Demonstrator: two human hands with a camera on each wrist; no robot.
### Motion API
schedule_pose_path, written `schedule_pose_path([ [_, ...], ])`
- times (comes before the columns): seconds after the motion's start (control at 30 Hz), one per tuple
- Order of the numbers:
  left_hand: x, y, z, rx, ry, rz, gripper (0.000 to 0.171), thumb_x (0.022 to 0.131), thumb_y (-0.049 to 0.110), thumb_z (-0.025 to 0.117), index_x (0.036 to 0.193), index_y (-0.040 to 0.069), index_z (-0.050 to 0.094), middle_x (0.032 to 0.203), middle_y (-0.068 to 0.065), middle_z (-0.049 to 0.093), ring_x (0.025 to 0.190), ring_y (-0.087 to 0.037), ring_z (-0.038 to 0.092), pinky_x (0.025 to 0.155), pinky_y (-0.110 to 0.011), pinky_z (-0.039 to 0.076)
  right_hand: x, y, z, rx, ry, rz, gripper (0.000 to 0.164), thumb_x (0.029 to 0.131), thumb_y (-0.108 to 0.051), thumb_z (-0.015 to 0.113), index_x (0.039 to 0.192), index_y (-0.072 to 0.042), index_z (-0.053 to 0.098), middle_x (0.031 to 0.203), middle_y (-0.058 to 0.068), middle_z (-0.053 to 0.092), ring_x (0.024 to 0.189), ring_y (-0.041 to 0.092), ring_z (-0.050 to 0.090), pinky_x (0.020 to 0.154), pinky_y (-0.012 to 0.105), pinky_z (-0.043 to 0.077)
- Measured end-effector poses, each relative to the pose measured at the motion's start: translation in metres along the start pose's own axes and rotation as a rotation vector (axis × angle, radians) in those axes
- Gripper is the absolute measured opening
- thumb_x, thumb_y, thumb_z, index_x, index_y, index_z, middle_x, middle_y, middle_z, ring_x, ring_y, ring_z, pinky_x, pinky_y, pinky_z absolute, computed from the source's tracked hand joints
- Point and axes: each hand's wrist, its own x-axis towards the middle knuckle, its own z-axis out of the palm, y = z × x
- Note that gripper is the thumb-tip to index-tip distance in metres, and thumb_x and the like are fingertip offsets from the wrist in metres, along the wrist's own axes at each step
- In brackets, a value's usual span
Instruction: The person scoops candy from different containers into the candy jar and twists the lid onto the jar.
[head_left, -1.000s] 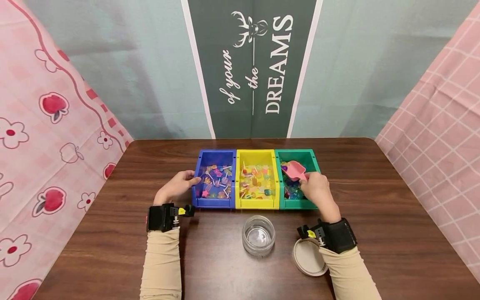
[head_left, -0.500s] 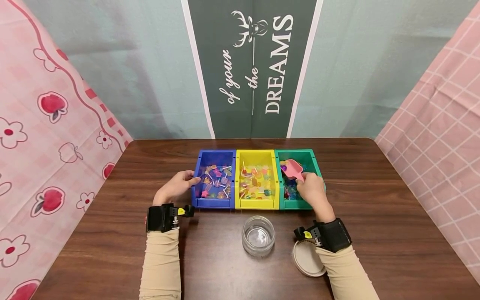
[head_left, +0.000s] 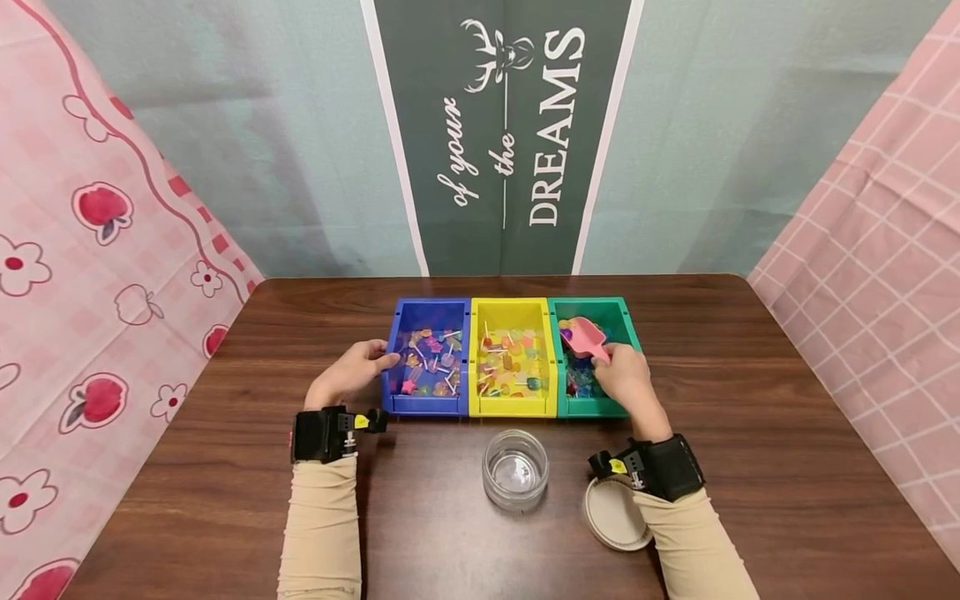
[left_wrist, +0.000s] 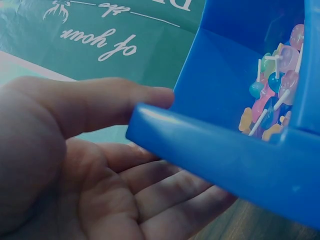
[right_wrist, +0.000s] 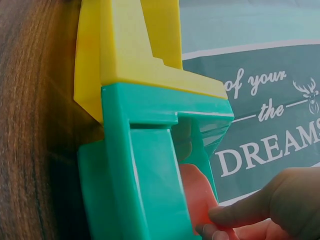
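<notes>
My left hand (head_left: 351, 372) grips the left wall of the blue bin (head_left: 428, 406), thumb at the rim and the other fingers along the outside, as the left wrist view shows. Small candy-like charms, some on white sticks (left_wrist: 270, 105), lie in that bin. With my right hand (head_left: 628, 379) I pinch the handle of a pink scoop (head_left: 583, 337) inside the green bin (head_left: 596, 407). Yellow and purple pieces show at the scoop's far left edge. In the right wrist view the green bin's front wall hides part of the scoop (right_wrist: 196, 192).
Between the blue and green bins stands a yellow bin (head_left: 513, 407) of similar charms. A clear open jar (head_left: 515, 471) stands in front of it. A round whitish lid (head_left: 613, 512) lies right of the jar, partly under my right forearm. Fabric drapes surround the wooden table (head_left: 225, 467).
My right hand has shifted slightly left with the scoop inside the green bin, turning it a little. My left hand stays on the blue bin.
</notes>
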Motion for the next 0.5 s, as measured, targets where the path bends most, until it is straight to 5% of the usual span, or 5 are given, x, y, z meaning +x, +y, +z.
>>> schedule_pose_path([
  [0.5, -0.001, 0.001, 0.000, -0.004, -0.005, 0.004, 0.038, 0.100, 0.014, 0.042, 0.123, -0.015, 0.047, 0.112, -0.034, 0.058, 0.101, -0.036, 0.055, 0.098, -0.054, 0.043, -0.008, -0.008, -0.018, 0.062, -0.027, 0.015, 0.036, 0.096, -0.009, 0.049, 0.122, 0.016, 0.050, 0.090, 0.028, 0.059, 0.061, 0.021, 0.047, 0.049, 0.025, 0.038],
])
